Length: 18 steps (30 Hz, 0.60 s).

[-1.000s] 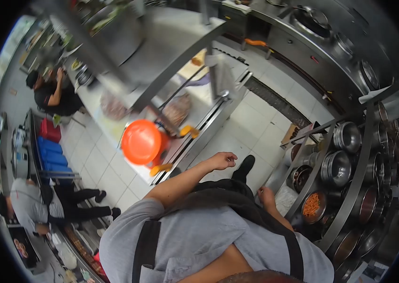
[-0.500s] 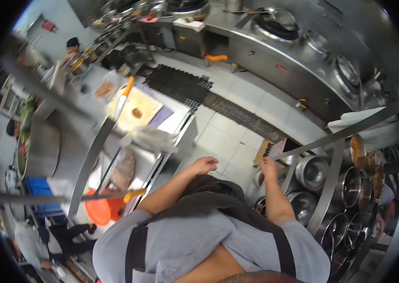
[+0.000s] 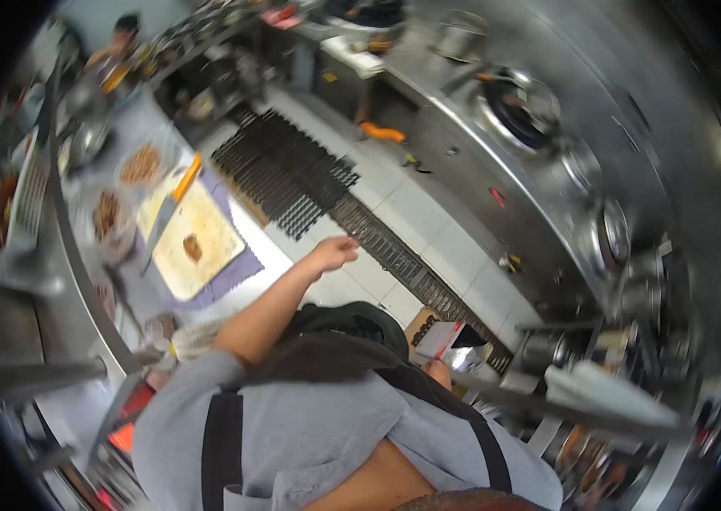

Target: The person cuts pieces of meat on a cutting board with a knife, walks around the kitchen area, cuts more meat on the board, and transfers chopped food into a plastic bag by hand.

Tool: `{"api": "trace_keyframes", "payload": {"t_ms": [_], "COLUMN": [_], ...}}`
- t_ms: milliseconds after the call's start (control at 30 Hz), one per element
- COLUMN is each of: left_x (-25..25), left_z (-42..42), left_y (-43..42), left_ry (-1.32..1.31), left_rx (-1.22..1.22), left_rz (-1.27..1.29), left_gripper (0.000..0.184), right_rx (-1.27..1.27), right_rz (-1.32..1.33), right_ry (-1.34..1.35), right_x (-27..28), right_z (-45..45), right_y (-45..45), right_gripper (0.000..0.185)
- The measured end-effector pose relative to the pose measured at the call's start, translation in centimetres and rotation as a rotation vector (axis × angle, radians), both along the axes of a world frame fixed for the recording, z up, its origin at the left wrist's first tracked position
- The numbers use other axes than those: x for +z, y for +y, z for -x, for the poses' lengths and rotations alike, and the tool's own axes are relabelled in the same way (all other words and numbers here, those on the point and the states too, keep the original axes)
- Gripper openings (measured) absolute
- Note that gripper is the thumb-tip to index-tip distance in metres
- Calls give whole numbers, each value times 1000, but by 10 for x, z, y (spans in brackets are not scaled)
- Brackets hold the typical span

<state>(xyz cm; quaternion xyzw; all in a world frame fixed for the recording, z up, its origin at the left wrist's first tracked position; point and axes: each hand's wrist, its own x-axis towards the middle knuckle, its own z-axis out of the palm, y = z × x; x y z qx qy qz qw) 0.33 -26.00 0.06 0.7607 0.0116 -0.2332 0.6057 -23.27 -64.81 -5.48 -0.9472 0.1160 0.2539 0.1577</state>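
Observation:
My left hand (image 3: pixel 335 254) is held out over the floor to the right of the work table, its fingers loosely curled with nothing seen in them. My right hand (image 3: pixel 439 373) shows only in small part beside my apron, near an opened carton (image 3: pixel 439 337); its fingers are hidden. Nearest to my left hand on the table is a white cutting board (image 3: pixel 207 230) on a purple cloth (image 3: pixel 237 274). A small brown piece of food (image 3: pixel 192 248) lies on the board, and a knife with an orange handle (image 3: pixel 186 177) rests across its left side.
Bags of food (image 3: pixel 140 163) lie beyond the board. A black mat (image 3: pixel 284 166) and a drain grate (image 3: pixel 407 260) run along the floor. Steel counters with woks (image 3: pixel 518 109) stand to the right. A shelf rail (image 3: pixel 582 417) is close at lower right. Another person (image 3: pixel 117 43) is far left.
The view has turned and moved forward, bringing the cutting board and mat nearer. My left hand reaches further out; my right hand has dropped mostly out of sight.

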Motion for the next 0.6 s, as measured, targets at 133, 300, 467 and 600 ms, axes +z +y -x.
{"api": "trace_keyframes", "payload": {"t_ms": [133,300,467,600], "left_x": [22,-5,6,33], "left_z": [-30,-34,-22,-3], "left_y": [17,69,105,121], "left_ry": [-79,79,116,45], "left_rx": [106,426,816,1102], "left_rz": [46,-2,-99,-253], "left_gripper": [41,39,36,35], "right_rx": [191,526,513,1030], "right_rz": [-36,-39,-46,114], "right_ry": [-10,60,173,-265], "right_x": [2,-35,-34,-31], "right_z": [-108,-274,-476,-617], "right_y": [-3,21,92,145], "right_gripper": [26,28,25,21]}}
